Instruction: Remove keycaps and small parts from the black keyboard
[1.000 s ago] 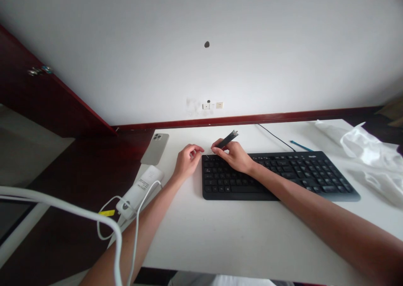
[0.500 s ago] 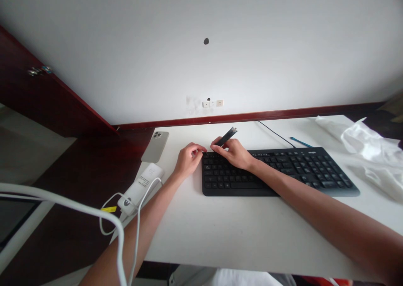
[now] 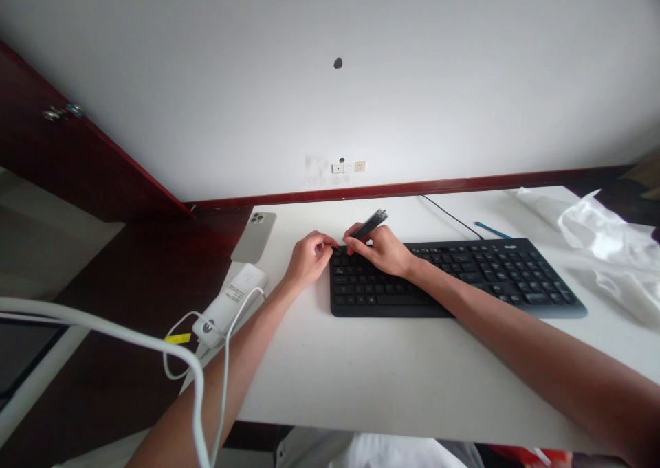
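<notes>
Black plastic forms the keyboard (image 3: pixel 526 275) that we see lying flat on the white table (image 3: pixel 320 379). Over its far left part, our right hand (image 3: pixel 386 251) pinches a dark pen-like tool (image 3: pixel 372 223) between thumb and fingers; the tool tilts up toward the far right, and the hand hides its lower end. At the keyboard's far left corner, our left hand (image 3: pixel 308 260) has thumb and fingertips close together, but we cannot tell whether they pinch anything. Farther left lies a grey phone (image 3: pixel 254 238), and nearer to us a white power block (image 3: pixel 234 299) sits beside the left forearm. Beyond the keyboard we see a blue stick (image 3: pixel 492 230); to the right lies a crumpled white bag (image 3: pixel 608 227).
</notes>
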`<state>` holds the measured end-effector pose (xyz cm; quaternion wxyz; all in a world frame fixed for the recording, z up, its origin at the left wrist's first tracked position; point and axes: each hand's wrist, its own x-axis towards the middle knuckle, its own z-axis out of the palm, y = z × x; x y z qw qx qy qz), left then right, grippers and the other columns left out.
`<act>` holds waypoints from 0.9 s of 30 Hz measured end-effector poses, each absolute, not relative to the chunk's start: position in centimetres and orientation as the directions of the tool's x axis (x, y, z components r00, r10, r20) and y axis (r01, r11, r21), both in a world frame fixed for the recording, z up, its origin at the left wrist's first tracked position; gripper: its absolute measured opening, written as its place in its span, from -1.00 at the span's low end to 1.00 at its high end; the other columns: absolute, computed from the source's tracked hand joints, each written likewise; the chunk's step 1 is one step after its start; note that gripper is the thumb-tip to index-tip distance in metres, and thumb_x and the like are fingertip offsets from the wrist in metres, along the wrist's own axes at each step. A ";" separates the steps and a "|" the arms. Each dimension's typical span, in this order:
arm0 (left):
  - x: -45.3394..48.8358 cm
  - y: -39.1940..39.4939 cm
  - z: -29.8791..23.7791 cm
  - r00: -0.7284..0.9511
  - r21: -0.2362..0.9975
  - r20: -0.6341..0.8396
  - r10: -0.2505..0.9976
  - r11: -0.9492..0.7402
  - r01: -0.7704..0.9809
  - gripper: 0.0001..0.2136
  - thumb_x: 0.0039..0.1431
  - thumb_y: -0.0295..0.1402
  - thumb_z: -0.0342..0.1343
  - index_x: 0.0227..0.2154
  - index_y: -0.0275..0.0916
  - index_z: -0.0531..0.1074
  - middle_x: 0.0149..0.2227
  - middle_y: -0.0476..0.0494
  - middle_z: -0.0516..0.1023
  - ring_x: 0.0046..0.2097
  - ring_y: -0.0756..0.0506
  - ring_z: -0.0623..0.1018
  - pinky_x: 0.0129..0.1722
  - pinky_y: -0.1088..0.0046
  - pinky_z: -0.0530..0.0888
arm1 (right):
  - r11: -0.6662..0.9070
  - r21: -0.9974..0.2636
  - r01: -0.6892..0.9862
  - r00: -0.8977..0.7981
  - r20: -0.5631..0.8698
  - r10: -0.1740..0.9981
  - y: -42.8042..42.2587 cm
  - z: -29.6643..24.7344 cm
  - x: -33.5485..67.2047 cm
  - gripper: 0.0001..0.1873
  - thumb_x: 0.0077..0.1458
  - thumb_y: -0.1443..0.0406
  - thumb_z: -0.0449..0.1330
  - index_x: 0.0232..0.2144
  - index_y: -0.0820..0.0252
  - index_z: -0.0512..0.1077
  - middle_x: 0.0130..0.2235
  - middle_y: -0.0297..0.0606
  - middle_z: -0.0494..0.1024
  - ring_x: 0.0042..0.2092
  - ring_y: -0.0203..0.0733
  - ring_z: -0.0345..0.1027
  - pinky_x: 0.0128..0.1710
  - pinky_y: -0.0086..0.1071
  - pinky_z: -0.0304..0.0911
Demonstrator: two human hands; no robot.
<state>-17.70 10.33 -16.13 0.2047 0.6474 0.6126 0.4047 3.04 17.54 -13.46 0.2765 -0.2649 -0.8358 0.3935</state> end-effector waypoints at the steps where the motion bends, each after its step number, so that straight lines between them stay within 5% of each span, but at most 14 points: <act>1: -17.7 10.3 -16.1 -0.079 0.759 0.274 0.958 -0.165 0.629 -0.78 0.16 -0.57 0.08 -0.33 -0.19 0.61 -0.28 -0.02 0.62 -0.27 -0.03 0.52 -0.23 0.45 0.41 | 0.546 -0.806 0.230 -0.703 0.250 0.666 17.5 -13.4 3.0 -0.71 0.36 0.15 0.11 -0.28 0.18 0.54 -0.31 -0.26 0.67 -0.27 -0.15 0.52 -0.23 -0.33 0.30; 12: -17.8 10.4 -16.2 -0.078 0.754 0.268 0.960 -0.158 0.638 -0.81 0.14 -0.56 0.08 -0.39 -0.20 0.57 -0.34 -0.01 0.61 -0.31 -0.03 0.52 -0.27 0.47 0.42 | 0.663 -0.706 0.251 -0.736 0.306 0.604 17.0 -13.5 3.2 -0.71 0.36 0.12 0.12 -0.15 0.18 0.53 -0.29 -0.24 0.65 -0.29 -0.13 0.53 -0.21 -0.31 0.31; 27: -17.8 10.2 -15.6 0.023 0.701 0.287 0.958 -0.227 0.677 -0.78 0.18 -0.54 0.08 -0.27 -0.19 0.62 -0.30 -0.05 0.57 -0.31 -0.02 0.51 -0.26 0.46 0.43 | 0.465 -0.792 0.397 -0.584 0.173 0.793 16.9 -12.4 2.0 -0.73 0.28 0.16 0.17 -0.35 0.17 0.57 -0.50 -0.27 0.62 -0.42 -0.11 0.53 -0.29 -0.30 0.36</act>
